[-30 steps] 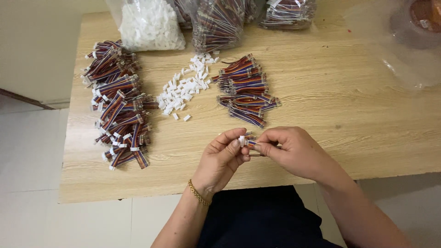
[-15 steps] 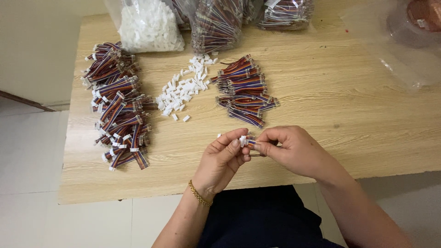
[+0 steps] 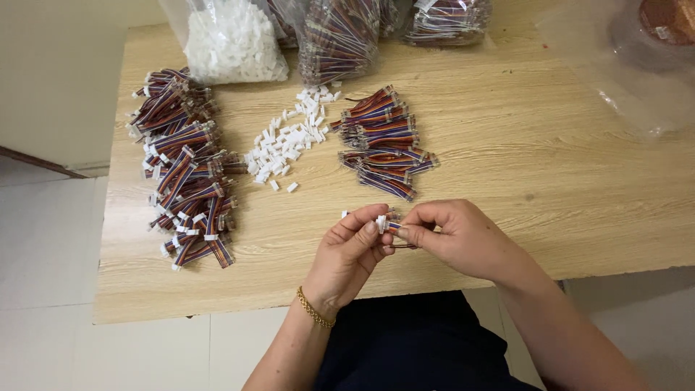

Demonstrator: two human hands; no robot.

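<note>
Wooden table under your hands. Far left: heap of striped wire bundles with white ends. Next: loose white connectors, then a second wire pile. Near the front edge, your left hand pinches a small white connector; your right hand pinches the short wire piece meeting it, fingertips touching
</note>
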